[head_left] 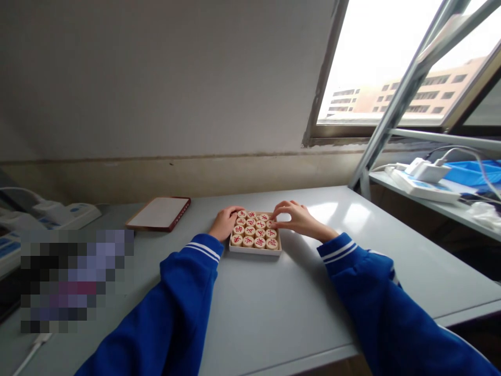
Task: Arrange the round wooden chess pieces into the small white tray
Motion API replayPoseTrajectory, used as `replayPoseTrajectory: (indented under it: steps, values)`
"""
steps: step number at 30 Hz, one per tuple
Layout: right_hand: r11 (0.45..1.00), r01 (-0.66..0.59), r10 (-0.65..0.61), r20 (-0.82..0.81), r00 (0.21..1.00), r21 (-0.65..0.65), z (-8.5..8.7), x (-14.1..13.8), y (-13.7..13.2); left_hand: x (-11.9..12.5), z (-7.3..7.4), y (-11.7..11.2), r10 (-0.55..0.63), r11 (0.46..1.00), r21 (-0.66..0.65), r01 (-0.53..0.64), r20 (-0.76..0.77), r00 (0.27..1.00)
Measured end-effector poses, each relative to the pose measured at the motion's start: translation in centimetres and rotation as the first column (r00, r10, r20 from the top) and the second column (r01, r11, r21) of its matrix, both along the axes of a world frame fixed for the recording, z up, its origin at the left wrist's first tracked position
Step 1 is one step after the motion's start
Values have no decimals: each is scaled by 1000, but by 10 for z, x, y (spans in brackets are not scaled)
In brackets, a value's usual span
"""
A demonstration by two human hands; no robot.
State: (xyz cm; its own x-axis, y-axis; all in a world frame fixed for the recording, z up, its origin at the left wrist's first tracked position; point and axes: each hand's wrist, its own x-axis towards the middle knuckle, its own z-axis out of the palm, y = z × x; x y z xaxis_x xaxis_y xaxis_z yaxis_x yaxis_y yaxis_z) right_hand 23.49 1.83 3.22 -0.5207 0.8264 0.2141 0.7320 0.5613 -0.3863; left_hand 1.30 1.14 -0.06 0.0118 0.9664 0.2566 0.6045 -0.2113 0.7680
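- Four rows of round, pale wooden pieces with red characters (260, 242) fill a shallow white rectangular box (254, 251) on the glossy grey table (266, 303).
- Left hand (226, 221): fingers bent at box's left edge; firmness of hold unclear.
- Right hand (295, 216): thumb and fingers curved at right-hand pieces; cannot tell whether pinching one.

Red Chinese letters (260, 243) are showing on the round pieces (260, 233) mid-frame, looking too small to read.
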Motion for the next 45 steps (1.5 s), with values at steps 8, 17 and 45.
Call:
replayPoseTrajectory:
  steps: [8, 17, 45]
  values:
    - [996, -61, 51, -152, 987, -64, -3, -1, 5, 0, 0, 1, 0, 1000, -5, 0, -22, 1000]
    - [918, 181, -207, -37, 978, -352, 1, 35, 21, -1, -2, 2, -6, 1000, -22, 5, -16, 1000]
    - [893, -109, 76, -92, 993, -438, 14, 32, 8, -2, -2, 4, -5, 1000, 14, 5, -32, 999]
